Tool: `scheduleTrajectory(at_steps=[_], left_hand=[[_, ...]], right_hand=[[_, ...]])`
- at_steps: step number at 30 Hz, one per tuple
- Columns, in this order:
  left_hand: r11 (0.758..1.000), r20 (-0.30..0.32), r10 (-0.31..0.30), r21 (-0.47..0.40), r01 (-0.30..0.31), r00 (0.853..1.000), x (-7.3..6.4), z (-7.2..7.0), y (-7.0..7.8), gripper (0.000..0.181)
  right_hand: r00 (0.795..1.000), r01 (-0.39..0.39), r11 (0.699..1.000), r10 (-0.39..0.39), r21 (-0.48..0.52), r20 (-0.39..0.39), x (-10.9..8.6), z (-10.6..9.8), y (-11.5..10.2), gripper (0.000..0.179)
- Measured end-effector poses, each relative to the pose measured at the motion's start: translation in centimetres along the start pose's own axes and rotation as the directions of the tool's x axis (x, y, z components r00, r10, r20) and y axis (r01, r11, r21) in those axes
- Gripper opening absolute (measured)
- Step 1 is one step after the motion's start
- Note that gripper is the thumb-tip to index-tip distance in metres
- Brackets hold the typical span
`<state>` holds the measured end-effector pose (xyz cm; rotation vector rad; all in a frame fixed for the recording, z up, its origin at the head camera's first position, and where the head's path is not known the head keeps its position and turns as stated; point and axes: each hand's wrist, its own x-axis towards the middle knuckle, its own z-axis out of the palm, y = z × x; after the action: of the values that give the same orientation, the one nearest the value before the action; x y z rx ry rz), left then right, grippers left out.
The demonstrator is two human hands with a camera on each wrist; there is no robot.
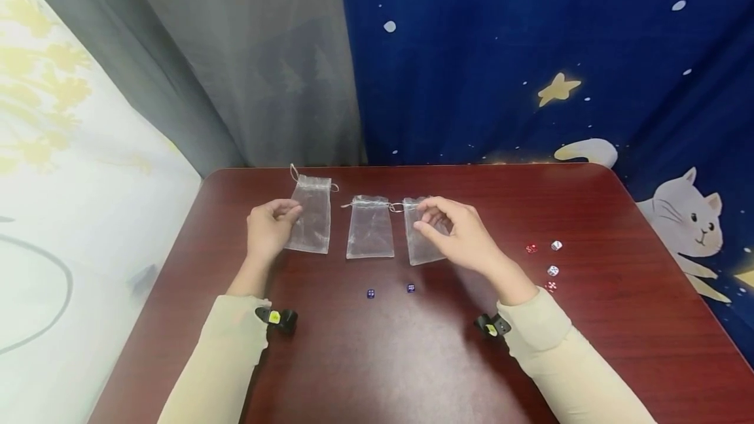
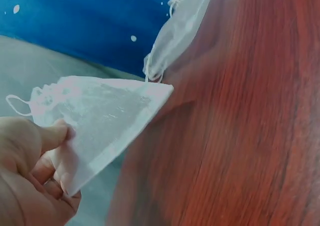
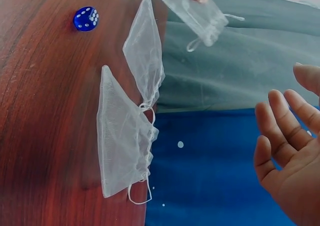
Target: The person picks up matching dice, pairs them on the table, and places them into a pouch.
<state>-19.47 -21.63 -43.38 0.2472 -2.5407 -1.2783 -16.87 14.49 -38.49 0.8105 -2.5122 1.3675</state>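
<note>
My left hand (image 1: 271, 231) pinches the left edge of a sheer white drawstring pouch (image 1: 314, 218) between thumb and fingers. In the left wrist view this pouch (image 2: 110, 116) is held up, its cord loop sticking out. A second pouch (image 1: 371, 231) lies flat in the middle of the table. Over a third pouch (image 1: 419, 250), partly hiding it, hovers my right hand (image 1: 465, 234). Its loosely bent fingers (image 3: 280, 121) hold nothing in the right wrist view. Two blue dice (image 1: 370, 294) sit on the near side of the pouches.
Two red dice (image 1: 531, 248) and two clear or whitish dice (image 1: 553, 271) lie to the right on the dark red table (image 1: 377, 371). Behind the table's far edge hang a grey curtain (image 1: 283, 84) and a blue one (image 1: 471, 51). A pale wall (image 1: 71, 214) is at the left.
</note>
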Motion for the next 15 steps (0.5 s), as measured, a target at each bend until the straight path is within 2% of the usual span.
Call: scheduleTrajectory(at_steps=[4,7,9,11,15], left_hand=[[0.996,0.01,0.031,-0.089,-0.03,0.999,-0.8,-0.1,0.9,0.017],[0.979,0.032,0.04,-0.201,-0.033,0.999,-1.3,0.0,1.5,0.018],[0.956,0.052,0.04,-0.292,-0.023,0.998,-1.5,0.0,1.9,0.018],[0.921,0.078,0.041,-0.39,-0.007,0.996,-1.8,0.1,2.3,0.018],[0.862,0.107,0.062,-0.507,0.0,0.992,-2.4,0.5,3.1,0.018]], right_hand=[[1.0,0.022,1.0,-0.022,0.003,-0.012,0.2,0.0,-0.2,0.02],[0.999,0.042,0.999,-0.042,0.004,-0.02,0.5,-0.1,-0.5,0.021],[0.998,0.05,0.999,-0.05,0.001,-0.024,0.7,-0.2,-0.7,0.021],[0.998,0.052,0.999,-0.052,-0.002,-0.026,0.9,-0.3,-1.0,0.021],[0.999,0.046,0.999,-0.046,-0.013,-0.023,1.2,-0.3,-1.4,0.02]])
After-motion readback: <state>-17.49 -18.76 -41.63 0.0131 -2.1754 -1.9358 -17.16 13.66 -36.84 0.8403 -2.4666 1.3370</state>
